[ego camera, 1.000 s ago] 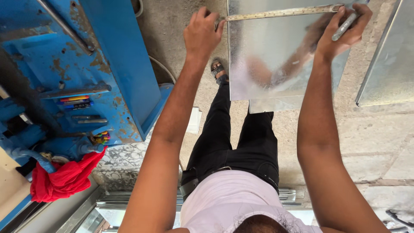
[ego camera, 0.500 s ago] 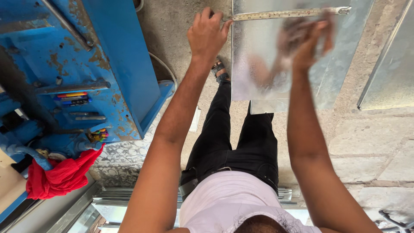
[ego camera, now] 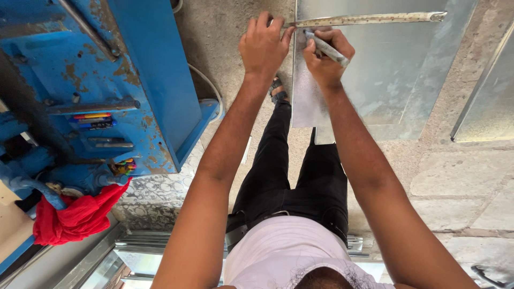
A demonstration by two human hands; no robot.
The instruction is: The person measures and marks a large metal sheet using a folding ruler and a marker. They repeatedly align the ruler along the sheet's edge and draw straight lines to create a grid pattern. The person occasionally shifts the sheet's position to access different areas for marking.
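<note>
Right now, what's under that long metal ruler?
The ruler lies on a shiny metal sheet, pinned at its end by the left hand. The right hand touches a marker to the sheet beside it. The floor beneath the sheet is covered.

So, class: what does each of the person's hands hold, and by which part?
The right hand grips a marker around its barrel. The left hand presses down the near end of a metal ruler on the metal sheet.
</note>
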